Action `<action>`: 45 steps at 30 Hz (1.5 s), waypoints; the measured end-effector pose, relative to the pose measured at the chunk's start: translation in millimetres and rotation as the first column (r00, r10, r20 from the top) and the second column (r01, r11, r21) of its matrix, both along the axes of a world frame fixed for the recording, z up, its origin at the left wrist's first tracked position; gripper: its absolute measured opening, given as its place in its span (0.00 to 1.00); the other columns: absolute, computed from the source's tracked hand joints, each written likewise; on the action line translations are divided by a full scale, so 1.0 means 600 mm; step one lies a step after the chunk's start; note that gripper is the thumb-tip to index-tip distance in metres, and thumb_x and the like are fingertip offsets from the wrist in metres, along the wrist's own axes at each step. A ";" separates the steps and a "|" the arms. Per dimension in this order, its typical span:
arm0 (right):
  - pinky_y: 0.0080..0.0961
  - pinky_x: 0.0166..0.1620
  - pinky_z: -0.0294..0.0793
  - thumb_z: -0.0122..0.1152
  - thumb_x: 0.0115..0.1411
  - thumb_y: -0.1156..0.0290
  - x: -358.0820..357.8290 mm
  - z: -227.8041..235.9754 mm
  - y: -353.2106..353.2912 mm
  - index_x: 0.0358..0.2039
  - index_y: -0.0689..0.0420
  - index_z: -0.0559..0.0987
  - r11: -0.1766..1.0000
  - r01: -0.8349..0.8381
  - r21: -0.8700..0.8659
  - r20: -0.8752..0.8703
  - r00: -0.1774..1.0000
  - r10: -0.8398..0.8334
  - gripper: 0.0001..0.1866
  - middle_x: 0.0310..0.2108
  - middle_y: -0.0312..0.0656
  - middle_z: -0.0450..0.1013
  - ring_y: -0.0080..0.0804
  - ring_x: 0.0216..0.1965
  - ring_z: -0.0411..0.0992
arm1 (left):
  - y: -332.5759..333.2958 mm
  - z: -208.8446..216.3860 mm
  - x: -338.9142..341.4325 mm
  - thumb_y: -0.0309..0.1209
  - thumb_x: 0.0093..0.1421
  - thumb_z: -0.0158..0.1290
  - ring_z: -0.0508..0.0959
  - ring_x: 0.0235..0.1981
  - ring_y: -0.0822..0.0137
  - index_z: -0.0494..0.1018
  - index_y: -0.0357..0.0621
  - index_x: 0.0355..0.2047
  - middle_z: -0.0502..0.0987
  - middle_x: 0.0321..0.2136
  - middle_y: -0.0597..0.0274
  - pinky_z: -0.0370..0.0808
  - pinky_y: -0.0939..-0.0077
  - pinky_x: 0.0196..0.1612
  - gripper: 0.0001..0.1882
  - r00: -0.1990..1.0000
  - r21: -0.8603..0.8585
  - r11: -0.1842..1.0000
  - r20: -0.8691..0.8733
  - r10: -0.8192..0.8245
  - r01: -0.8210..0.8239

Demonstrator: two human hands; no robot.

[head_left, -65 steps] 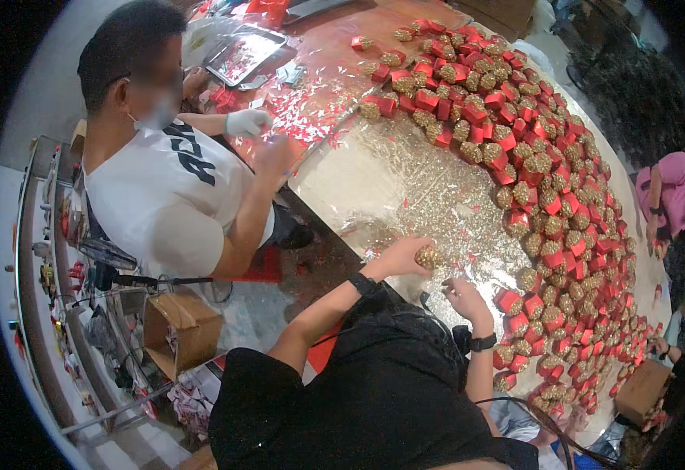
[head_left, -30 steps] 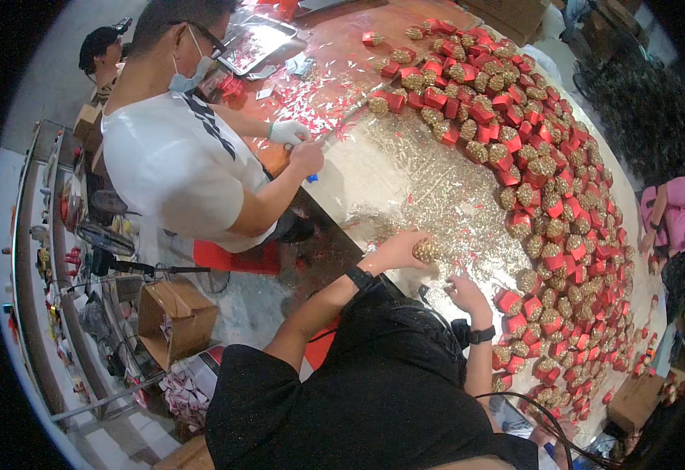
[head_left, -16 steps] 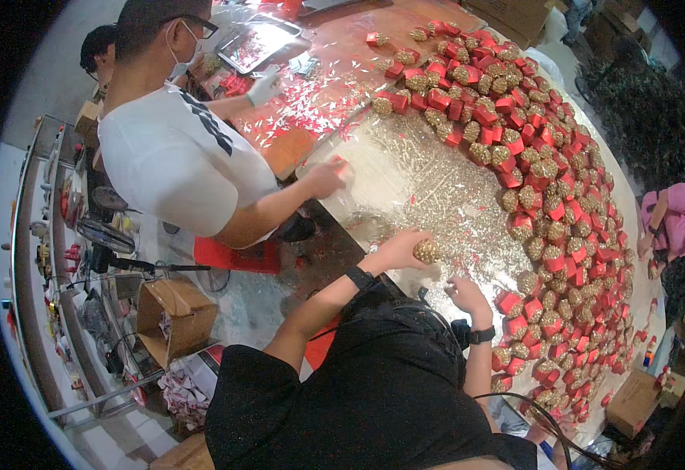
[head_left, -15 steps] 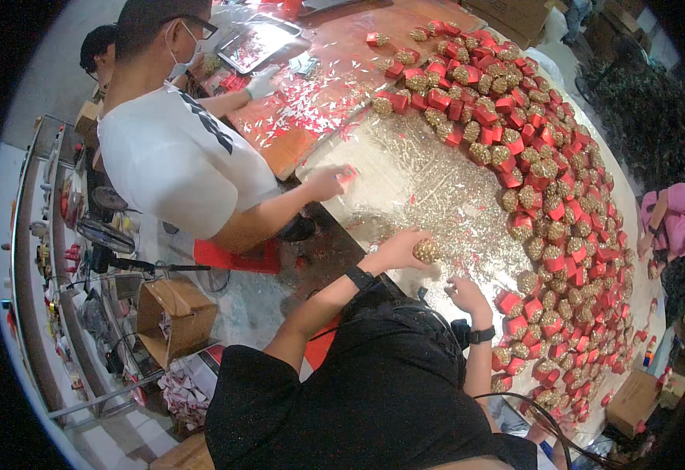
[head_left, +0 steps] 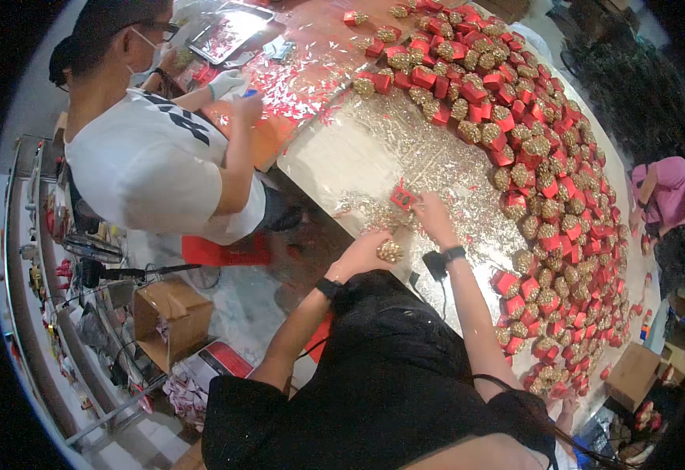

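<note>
Closed around a gold, glittery, pinecone-like ball, my left hand is at the near left edge of the table. My right hand reaches a little farther over the glitter-strewn tabletop. Between its fingertips is a small red piece with dark marks or openings; its exact kind is unclear. The red piece and the gold ball are apart. To the right lies a big heap of gold balls set in red box-like bases.
At the far left a co-worker in a white shirt stands by scattered red and white scraps and a metal tray. Another person in pink is beyond the heap. A cardboard box stands at the left.
My right hand has moved away from me and slightly left, and now holds the red piece. My left hand still holds the gold ball, lower left. The co-worker's nearer hand has drawn back to the scraps.
</note>
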State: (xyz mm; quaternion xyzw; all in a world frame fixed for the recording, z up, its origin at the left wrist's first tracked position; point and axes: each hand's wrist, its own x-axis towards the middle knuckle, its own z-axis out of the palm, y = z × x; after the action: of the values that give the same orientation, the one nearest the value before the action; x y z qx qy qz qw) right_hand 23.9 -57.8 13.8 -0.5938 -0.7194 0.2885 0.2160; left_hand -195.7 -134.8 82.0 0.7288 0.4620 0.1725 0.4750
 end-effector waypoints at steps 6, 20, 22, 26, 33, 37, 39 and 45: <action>0.41 0.48 0.69 0.68 0.48 0.66 -0.057 -0.078 0.063 0.40 0.59 0.73 0.999 -0.018 0.040 0.101 0.995 0.014 0.20 0.41 0.49 0.70 0.50 0.46 0.68 | -0.034 0.001 -0.036 0.35 0.40 0.66 0.74 0.43 0.47 0.71 0.40 0.39 0.75 0.35 0.48 0.70 0.59 0.44 0.26 0.993 -0.169 0.979 -0.067 0.100 -0.110; 0.26 0.35 0.76 0.47 0.68 0.62 0.031 -0.032 -0.030 0.43 0.59 0.70 0.739 0.059 -0.671 -0.648 0.439 -0.623 0.12 0.36 0.39 0.72 0.24 0.33 0.72 | 0.036 0.024 0.041 0.38 0.48 0.67 0.76 0.23 0.76 0.72 0.37 0.44 0.78 0.29 0.65 0.73 0.81 0.21 0.26 0.894 -0.382 0.878 0.221 0.390 -0.289; 0.28 0.36 0.77 0.45 0.69 0.62 0.033 -0.002 -0.052 0.45 0.59 0.68 0.699 0.036 -0.714 -0.661 0.295 -0.690 0.13 0.38 0.40 0.73 0.27 0.34 0.74 | 0.049 0.023 0.060 0.36 0.52 0.65 0.78 0.34 0.73 0.72 0.38 0.45 0.79 0.36 0.64 0.75 0.79 0.35 0.24 0.877 -0.562 0.794 0.233 0.420 -0.231; 0.28 0.34 0.75 0.44 0.69 0.60 0.024 0.045 -0.102 0.46 0.55 0.65 0.714 0.120 -0.690 -0.705 0.112 -0.700 0.13 0.37 0.39 0.70 0.25 0.33 0.71 | 0.054 0.024 0.106 0.38 0.57 0.60 0.79 0.35 0.73 0.73 0.40 0.46 0.79 0.35 0.61 0.76 0.77 0.39 0.20 0.754 -0.747 0.650 0.344 0.559 -0.141; 0.27 0.48 0.73 0.54 0.63 0.74 0.048 0.114 -0.158 0.56 0.59 0.65 0.919 0.326 -0.222 -0.759 0.534 -0.372 0.21 0.44 0.42 0.71 0.30 0.45 0.72 | 0.084 0.006 0.170 0.43 0.65 0.49 0.74 0.46 0.65 0.70 0.50 0.50 0.75 0.44 0.61 0.71 0.67 0.52 0.17 0.432 -0.950 0.173 0.274 0.859 0.260; 0.28 0.49 0.72 0.58 0.57 0.79 0.056 0.147 -0.183 0.54 0.60 0.69 0.890 0.441 -0.114 -0.491 0.754 -0.436 0.23 0.42 0.47 0.73 0.36 0.45 0.74 | 0.064 -0.001 0.201 0.47 0.62 0.52 0.74 0.45 0.66 0.71 0.51 0.47 0.75 0.43 0.64 0.71 0.66 0.51 0.19 0.499 -0.925 0.290 0.376 0.781 0.243; 0.31 0.43 0.73 0.59 0.53 0.81 0.062 0.151 -0.187 0.49 0.60 0.74 0.832 0.549 -0.072 -0.396 0.750 -0.529 0.20 0.38 0.51 0.73 0.43 0.39 0.75 | 0.062 -0.002 0.221 0.47 0.62 0.52 0.75 0.44 0.67 0.71 0.51 0.45 0.76 0.42 0.66 0.71 0.68 0.51 0.18 0.514 -0.960 0.131 0.244 0.822 0.246; 0.37 0.36 0.72 0.56 0.44 0.84 0.083 0.120 -0.208 0.41 0.61 0.76 0.796 0.580 0.172 -0.190 0.813 -0.551 0.19 0.31 0.54 0.74 0.53 0.33 0.74 | 0.038 0.016 0.258 0.49 0.61 0.53 0.77 0.39 0.68 0.70 0.49 0.46 0.76 0.39 0.64 0.74 0.72 0.46 0.21 0.670 -0.947 0.261 0.319 0.671 0.189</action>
State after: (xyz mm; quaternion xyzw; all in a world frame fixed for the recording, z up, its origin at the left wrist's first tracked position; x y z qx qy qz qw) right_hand 73.9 -182.6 86.0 -0.7336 -0.5207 0.1663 0.4037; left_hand -40.7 -111.8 91.6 0.0930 0.3754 0.2018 0.8998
